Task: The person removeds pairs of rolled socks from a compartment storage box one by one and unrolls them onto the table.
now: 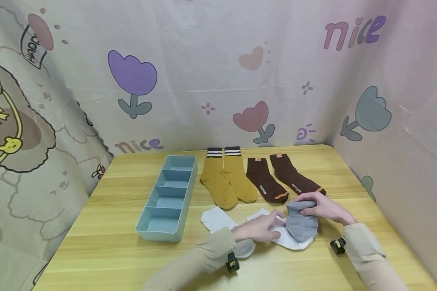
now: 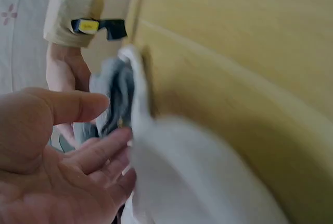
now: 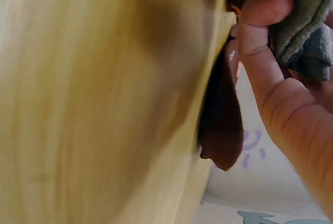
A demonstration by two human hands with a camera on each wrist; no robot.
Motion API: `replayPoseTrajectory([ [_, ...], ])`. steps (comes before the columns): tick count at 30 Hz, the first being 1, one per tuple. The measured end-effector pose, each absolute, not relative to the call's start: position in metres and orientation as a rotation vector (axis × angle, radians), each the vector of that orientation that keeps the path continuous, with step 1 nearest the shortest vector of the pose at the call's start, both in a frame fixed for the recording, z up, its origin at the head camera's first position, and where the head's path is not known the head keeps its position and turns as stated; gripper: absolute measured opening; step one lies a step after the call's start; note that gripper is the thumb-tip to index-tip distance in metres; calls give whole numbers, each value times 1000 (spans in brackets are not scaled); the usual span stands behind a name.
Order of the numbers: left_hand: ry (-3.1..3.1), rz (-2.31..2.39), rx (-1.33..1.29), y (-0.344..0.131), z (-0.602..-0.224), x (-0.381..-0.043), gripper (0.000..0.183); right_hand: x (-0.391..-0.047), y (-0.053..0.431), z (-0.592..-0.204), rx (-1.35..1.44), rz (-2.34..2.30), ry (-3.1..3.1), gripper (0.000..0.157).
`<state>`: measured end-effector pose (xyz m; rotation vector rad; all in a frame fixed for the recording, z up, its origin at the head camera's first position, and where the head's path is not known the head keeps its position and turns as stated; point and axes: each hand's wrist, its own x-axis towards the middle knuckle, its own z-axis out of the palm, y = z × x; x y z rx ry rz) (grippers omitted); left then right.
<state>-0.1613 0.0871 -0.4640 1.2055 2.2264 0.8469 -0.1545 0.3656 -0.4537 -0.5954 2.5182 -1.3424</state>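
My right hand (image 1: 324, 208) pinches a grey sock (image 1: 301, 224) at its upper end, thumb on one side and fingers on the other. The same bunched grey cloth (image 3: 304, 21) shows between thumb and fingers in the right wrist view. Under the grey sock lies a white sock (image 1: 295, 242). My left hand (image 1: 260, 228) reaches over that white sock, its thumb and fingers apart beside the grey one. In the left wrist view, its fingertips (image 2: 122, 135) are close to both cloths; whether they touch is unclear. Another white sock (image 1: 218, 220) lies partly hidden beneath my left forearm.
A blue box (image 1: 182, 220) with several compartments stands on the left of the wooden table (image 1: 105, 214). Two mustard socks (image 1: 218, 182) with striped cuffs lie behind the white ones. Two brown socks (image 1: 264, 178) lie to their right. A printed curtain (image 1: 196, 60) surrounds the table.
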Motion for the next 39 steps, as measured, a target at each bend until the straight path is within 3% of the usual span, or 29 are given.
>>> replayPoseTrajectory([
  [12,2255,869,1114,60,-463,-176,30,-157,367,-462,-589,-1307,2541,30],
  [16,2287,810,1210,65,-461,-174,34,-157,366,-468,-565,-1307,2528,31],
  [24,2229,365,1675,101,-454,-151,50,-158,361,-471,-522,-1357,2542,29],
  [39,2137,297,1618,122,-462,-140,53,-169,356,-470,-498,-967,2935,27],
])
